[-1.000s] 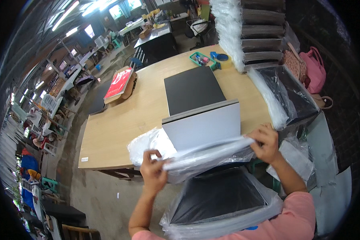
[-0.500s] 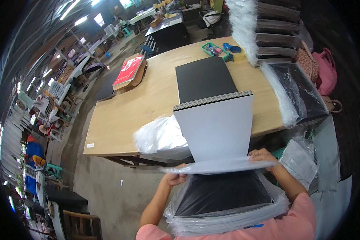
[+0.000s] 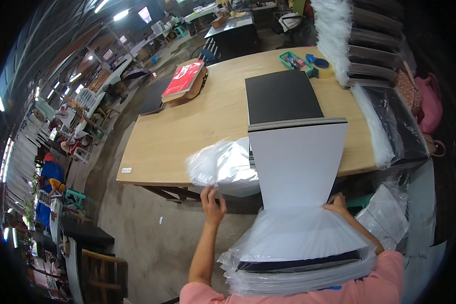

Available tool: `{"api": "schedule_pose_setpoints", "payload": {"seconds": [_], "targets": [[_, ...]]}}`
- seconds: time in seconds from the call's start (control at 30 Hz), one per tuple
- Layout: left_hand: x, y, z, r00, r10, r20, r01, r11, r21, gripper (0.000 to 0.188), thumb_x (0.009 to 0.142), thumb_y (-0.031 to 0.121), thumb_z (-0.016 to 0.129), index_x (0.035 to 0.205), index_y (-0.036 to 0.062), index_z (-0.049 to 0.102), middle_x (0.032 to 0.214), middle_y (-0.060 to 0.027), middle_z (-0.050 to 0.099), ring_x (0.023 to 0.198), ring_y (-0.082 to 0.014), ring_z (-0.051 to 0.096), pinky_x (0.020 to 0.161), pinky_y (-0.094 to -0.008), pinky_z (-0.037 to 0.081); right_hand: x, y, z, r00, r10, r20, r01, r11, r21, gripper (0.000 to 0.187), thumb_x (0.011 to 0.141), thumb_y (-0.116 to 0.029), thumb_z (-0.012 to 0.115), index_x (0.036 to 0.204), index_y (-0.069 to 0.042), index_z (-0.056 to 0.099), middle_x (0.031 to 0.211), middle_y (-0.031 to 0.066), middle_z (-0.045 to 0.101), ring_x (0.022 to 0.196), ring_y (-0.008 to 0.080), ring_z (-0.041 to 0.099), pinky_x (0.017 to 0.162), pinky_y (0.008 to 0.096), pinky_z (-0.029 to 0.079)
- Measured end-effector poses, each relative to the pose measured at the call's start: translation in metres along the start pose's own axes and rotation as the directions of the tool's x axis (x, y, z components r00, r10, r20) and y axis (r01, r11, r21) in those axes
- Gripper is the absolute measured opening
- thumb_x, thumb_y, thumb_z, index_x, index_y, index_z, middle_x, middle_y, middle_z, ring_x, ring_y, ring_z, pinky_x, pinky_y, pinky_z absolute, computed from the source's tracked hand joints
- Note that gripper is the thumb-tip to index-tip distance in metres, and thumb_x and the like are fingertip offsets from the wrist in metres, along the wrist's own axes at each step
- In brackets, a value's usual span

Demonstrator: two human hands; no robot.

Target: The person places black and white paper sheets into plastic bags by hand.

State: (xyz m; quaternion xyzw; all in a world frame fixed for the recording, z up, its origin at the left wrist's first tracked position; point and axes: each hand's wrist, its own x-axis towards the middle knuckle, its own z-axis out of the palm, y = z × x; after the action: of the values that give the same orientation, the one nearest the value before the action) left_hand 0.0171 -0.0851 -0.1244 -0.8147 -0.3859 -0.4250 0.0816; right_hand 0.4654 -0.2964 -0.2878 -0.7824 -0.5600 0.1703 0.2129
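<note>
On my lap lies a stack of dark sheets in clear plastic sleeves (image 3: 299, 281), topped by a white plastic-sleeved sheet (image 3: 304, 233). A large white board (image 3: 299, 162) slopes from the table edge down to its far side. My right hand (image 3: 336, 203) has its fingers closed at that sheet's far right corner, beside the board's lower edge. Off to the left, my left hand (image 3: 213, 203) is raised with fingers apart and holds nothing. Just beyond it, loose clear plastic sleeves (image 3: 220, 164) hang over the table edge. A black board (image 3: 282, 96) lies flat behind the white one.
The wooden table (image 3: 187, 131) carries a red-covered packet (image 3: 183, 78), a green basket (image 3: 295, 63) and a tape roll (image 3: 323, 68). Plastic-wrapped stacks (image 3: 372, 40) rise at the right, near a pink bag (image 3: 430, 104). A wrapped bundle (image 3: 385, 210) stands below the table's right end.
The plastic-sleeved sheet has come down flat onto the stack on my lap. My left hand has let go of it and moved up and left toward the loose sleeves.
</note>
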Motion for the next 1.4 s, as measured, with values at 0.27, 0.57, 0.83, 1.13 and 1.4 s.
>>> {"api": "schedule_pose_setpoints", "payload": {"seconds": [0.27,0.57,0.83,1.13,1.4], "targets": [[0.088,-0.089,-0.003,0.832,-0.490,0.262,0.554,0.705,-0.443,0.023,0.079,-0.009,0.052,0.099,-0.0025,0.060,0.081,-0.0132,0.065,0.080,-0.0226,0.066,0.073,-0.0348,0.053,0.055,-0.258,-0.212,0.590,-0.476,0.652,0.532,0.837,0.129,0.041,0.077,-0.040,0.068,0.093,-0.003,0.060,0.074,0.0156,0.065,0.074,0.0332,0.064,0.068,0.0420,0.050],[0.165,-0.034,-0.010,0.830,-0.557,-0.011,0.435,0.659,-0.614,0.013,0.092,0.004,0.052,0.091,-0.0027,0.062,0.079,-0.0057,0.063,0.063,-0.0089,0.058,0.060,-0.0225,0.049,0.203,-0.460,-0.083,0.751,-0.642,-0.159,0.647,0.664,0.376,0.035,0.077,-0.011,0.064,0.110,-0.002,0.054,0.115,0.0185,0.056,0.114,0.0338,0.048,0.092,0.0404,0.041],[0.152,-0.083,-0.005,0.882,-0.469,-0.042,0.325,0.671,-0.666,0.031,0.092,0.031,0.058,0.081,0.0014,0.061,0.068,0.0043,0.051,0.053,-0.0059,0.041,0.050,-0.0190,0.035,0.211,-0.487,-0.079,0.888,-0.403,-0.219,0.458,0.758,0.463,0.003,0.076,-0.012,0.064,0.077,-0.010,0.066,0.089,0.0047,0.063,0.092,0.0292,0.057,0.080,0.0445,0.042],[0.159,-0.051,-0.045,0.454,0.161,0.877,0.859,0.181,-0.478,0.076,0.082,0.072,0.039,0.104,0.0023,0.060,0.074,-0.0015,0.061,0.054,-0.0089,0.049,0.052,-0.0254,0.039,0.207,-0.472,-0.091,0.786,-0.433,-0.441,0.618,0.548,0.563,0.008,0.079,-0.009,0.057,0.083,-0.004,0.061,0.083,0.0124,0.059,0.086,0.0285,0.056,0.076,0.0376,0.045],[0.126,0.061,-0.123,0.825,0.411,0.388,0.553,-0.442,-0.706,0.018,0.082,0.018,0.063,0.088,0.0011,0.066,0.082,-0.0138,0.066,0.069,-0.0190,0.060,0.071,-0.0367,0.048,0.084,-0.366,-0.191,-0.728,-0.551,0.408,-0.045,0.632,0.774,0.020,0.085,-0.019,0.066,0.094,-0.001,0.067,0.089,0.0092,0.068,0.082,0.0189,0.064,0.081,0.0382,0.046]]}}
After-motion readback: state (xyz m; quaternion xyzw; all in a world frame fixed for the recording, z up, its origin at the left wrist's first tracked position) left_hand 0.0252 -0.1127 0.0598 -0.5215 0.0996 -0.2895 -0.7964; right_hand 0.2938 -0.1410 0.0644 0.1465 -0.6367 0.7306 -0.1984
